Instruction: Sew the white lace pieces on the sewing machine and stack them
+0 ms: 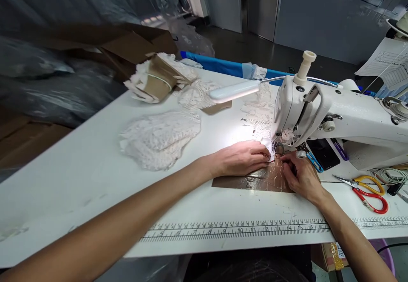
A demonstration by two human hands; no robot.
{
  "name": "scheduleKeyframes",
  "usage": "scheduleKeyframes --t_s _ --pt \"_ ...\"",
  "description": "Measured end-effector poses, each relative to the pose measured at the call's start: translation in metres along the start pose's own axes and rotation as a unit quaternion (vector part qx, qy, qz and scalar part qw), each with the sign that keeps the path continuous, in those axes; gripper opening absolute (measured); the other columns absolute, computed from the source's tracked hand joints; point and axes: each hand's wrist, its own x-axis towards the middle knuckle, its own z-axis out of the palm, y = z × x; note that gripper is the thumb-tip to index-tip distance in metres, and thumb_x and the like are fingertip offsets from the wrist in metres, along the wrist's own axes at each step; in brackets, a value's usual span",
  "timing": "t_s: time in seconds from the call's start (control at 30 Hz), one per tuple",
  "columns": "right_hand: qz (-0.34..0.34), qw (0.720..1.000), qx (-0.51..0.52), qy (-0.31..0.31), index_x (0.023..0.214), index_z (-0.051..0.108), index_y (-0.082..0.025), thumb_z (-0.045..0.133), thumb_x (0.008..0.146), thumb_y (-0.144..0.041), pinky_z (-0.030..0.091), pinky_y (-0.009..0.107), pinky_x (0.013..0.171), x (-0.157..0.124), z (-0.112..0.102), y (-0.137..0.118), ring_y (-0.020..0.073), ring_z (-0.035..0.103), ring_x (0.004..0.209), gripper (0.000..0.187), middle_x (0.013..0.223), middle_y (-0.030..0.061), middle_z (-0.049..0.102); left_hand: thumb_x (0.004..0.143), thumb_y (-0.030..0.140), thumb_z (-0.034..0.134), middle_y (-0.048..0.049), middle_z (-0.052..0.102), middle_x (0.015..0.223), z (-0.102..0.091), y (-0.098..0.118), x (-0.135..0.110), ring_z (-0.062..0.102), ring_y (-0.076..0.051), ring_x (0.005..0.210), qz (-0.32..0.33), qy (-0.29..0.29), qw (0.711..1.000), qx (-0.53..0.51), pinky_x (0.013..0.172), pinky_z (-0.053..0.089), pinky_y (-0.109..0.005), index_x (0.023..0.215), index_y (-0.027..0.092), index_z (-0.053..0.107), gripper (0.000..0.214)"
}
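My left hand (245,158) lies beside the needle of a white sewing machine (347,107), fingers bent and pressed together on a small piece of white fabric (269,149) under the presser foot. To the right of the needle, my right hand (301,175) is closed, thumb and forefinger pinched close to the foot. What sits between those fingertips is too small to make out. Both hands rest over a shiny brown metallic plate (251,183) on the table. Behind the needle, strips of white lace (259,112) trail away from the machine.
White lace piles (162,137) and a banded lace bundle (159,80) lie at left. A lamp (234,91) hangs over the work. At right are scissors (366,190), a blue-handled tool (315,162) and a dark phone (323,154). A ruler (239,231) runs along the front edge.
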Motion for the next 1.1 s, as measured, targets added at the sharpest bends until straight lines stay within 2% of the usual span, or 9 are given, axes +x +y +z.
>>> scheduleKeyframes --t_s 0.07,0.2,0.33,0.4,0.6,0.7,0.83,0.97,1.1 --pt "-0.023 1.0 -0.012 -0.014 0.105 0.065 -0.017 0.042 0.095 -0.024 0.052 0.03 0.065 0.0 0.0 -0.005 0.0179 0.061 0.073 0.026 0.1 0.0105 0.062 0.106 0.026 0.032 -0.006 0.068 0.092 0.005 -0.001 0.003 0.063 -0.014 0.081 -0.039 0.014 0.999 -0.021 0.073 0.051 -0.025 0.092 0.016 0.062 0.034" --pt "-0.069 0.993 -0.086 -0.041 0.125 0.06 -0.018 0.041 0.097 -0.024 0.055 0.035 0.072 0.002 0.002 -0.013 0.0236 0.062 0.089 0.035 0.108 0.0135 0.061 0.104 0.029 0.035 -0.0013 0.063 0.074 0.009 0.0 0.01 0.057 -0.011 0.064 -0.169 0.085 0.98 -0.067 0.059 0.048 -0.023 0.083 0.017 0.055 0.031" --pt "-0.073 0.984 -0.145 -0.08 0.134 0.057 -0.018 0.041 0.098 -0.025 0.055 0.037 0.07 0.005 0.004 -0.016 0.0256 0.06 0.09 0.04 0.11 0.0151 0.06 0.102 0.028 0.036 0.0001 0.06 0.072 0.011 0.003 0.01 0.054 -0.01 0.06 -0.217 0.115 0.967 -0.072 0.056 0.046 -0.022 0.081 0.018 0.052 0.029" --pt "-0.069 0.984 -0.138 -0.086 0.13 0.059 -0.02 0.04 0.099 -0.026 0.055 0.037 0.072 0.006 0.003 -0.015 0.0246 0.059 0.091 0.038 0.11 0.014 0.059 0.102 0.027 0.038 -0.0004 0.061 0.075 0.011 0.005 0.008 0.056 -0.01 0.062 -0.21 0.113 0.968 -0.079 0.058 0.048 -0.023 0.083 0.018 0.053 0.026" --pt "-0.08 0.991 -0.072 -0.078 0.123 0.064 -0.019 0.044 0.099 -0.027 0.055 0.037 0.08 0.004 -0.003 -0.014 0.0232 0.057 0.095 0.032 0.112 0.0131 0.057 0.101 0.026 0.043 -0.007 0.066 0.096 0.006 0.009 0.003 0.064 -0.015 0.088 -0.1 0.043 0.991 -0.077 0.076 0.055 -0.027 0.097 0.016 0.06 0.021" --pt "-0.076 0.992 -0.063 -0.083 0.121 0.065 -0.02 0.045 0.099 -0.025 0.054 0.038 0.084 0.004 -0.003 -0.014 0.0231 0.057 0.097 0.03 0.111 0.0121 0.057 0.103 0.023 0.039 -0.0064 0.068 0.096 0.008 0.009 0.002 0.064 -0.015 0.084 -0.064 0.038 0.997 -0.018 0.076 0.055 -0.029 0.093 0.016 0.063 0.027" --pt "-0.064 0.992 -0.066 -0.089 0.12 0.065 -0.022 0.047 0.098 -0.024 0.054 0.037 0.084 0.005 -0.002 -0.015 0.0231 0.056 0.097 0.029 0.113 0.0115 0.056 0.104 0.025 0.037 -0.0043 0.069 0.092 0.013 0.007 0.003 0.062 -0.015 0.078 -0.068 0.044 0.995 0.052 0.071 0.051 -0.031 0.091 0.017 0.064 0.031" --pt "-0.065 0.993 -0.047 -0.081 0.122 0.065 -0.021 0.046 0.098 -0.025 0.054 0.04 0.087 0.003 -0.001 -0.013 0.0238 0.057 0.099 0.031 0.112 0.0123 0.057 0.104 0.025 0.035 -0.0036 0.069 0.09 0.014 0.006 0.004 0.061 -0.014 0.076 -0.067 0.04 0.995 0.055 0.071 0.05 -0.03 0.09 0.018 0.064 0.033" --pt "-0.073 0.995 0.051 -0.049 0.117 0.069 -0.022 0.047 0.096 -0.025 0.054 0.037 0.087 0.001 -0.005 -0.004 0.0214 0.06 0.098 0.031 0.108 0.01 0.06 0.104 0.025 0.037 -0.003 0.069 0.088 0.013 0.006 0.005 0.06 -0.015 0.075 -0.063 0.038 0.996 0.051 0.07 0.048 -0.03 0.088 0.017 0.063 0.031"
